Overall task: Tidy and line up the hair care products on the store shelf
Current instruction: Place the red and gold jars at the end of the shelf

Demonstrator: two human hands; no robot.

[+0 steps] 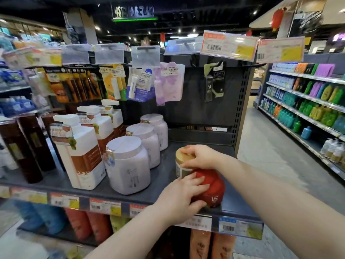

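Red jar [212, 184] sat at shelf [239, 206] front, touching gold-lid jar [181, 162] behind. Left hand [182, 195] curled round red jar; right hand [200, 157] gripped gold-lid jar from above. Best bet: slide both upright, in file, square with white jars [128, 165], labels forward

The red tub [211, 186] is smooth, glossy plastic. Just behind it, the jar [182, 170] has a gold lid with a metallic sheen and a paper-like label. Under the tub, the shelf [164, 176] is dark grey matt metal. Left of the tub, the lilac jars [128, 165] look like satin plastic with smooth white lids. Further left, the pump bottles [82, 157] are smooth white plastic and the brown bottles [28, 146] are glossy. High above the tub, the price sleeves [229, 44] are clear shiny plastic.
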